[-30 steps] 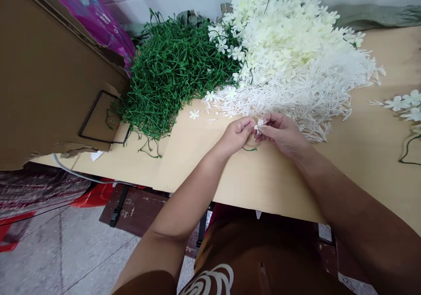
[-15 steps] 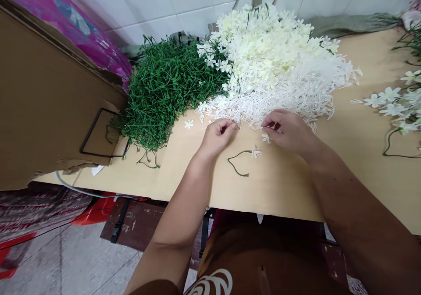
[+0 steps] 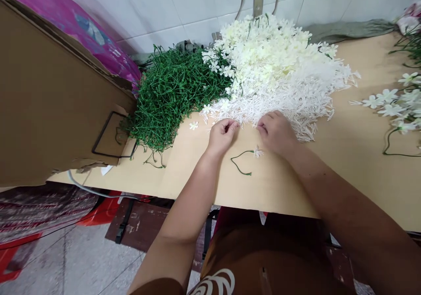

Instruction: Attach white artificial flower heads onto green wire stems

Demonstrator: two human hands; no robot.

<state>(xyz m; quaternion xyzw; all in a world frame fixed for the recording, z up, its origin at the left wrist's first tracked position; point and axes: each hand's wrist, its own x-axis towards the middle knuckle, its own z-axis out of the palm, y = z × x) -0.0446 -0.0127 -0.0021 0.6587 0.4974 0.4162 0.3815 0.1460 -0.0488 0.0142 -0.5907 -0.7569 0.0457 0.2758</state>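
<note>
My left hand (image 3: 223, 136) is closed in a pinch at the near edge of a pile of thin white flower stamens (image 3: 279, 100); anything between its fingertips is too small to make out. Facing it, my right hand (image 3: 275, 132) is also pinched, and what lies in its fingers is hidden. A bent green stem (image 3: 237, 165) with a small white stamen tuft (image 3: 258, 152) on its end lies on the table below the hands. Left of my left hand is a single white blossom (image 3: 194, 125). White-yellow artificial blossoms (image 3: 263, 49) are heaped behind the stamens.
A mound of green stems (image 3: 177, 93) stands left of the white heap. Further left are a cardboard box (image 3: 59, 93) and a black wire frame (image 3: 105, 133). Assembled white flower sprays (image 3: 394, 104) lie at the right. A tiled wall (image 3: 197, 1) closes the back of the table (image 3: 279, 194).
My right hand has moved slightly left, closer to my left hand. The loose blossom seen beneath its fingers is no longer visible. The view has shifted a little.
</note>
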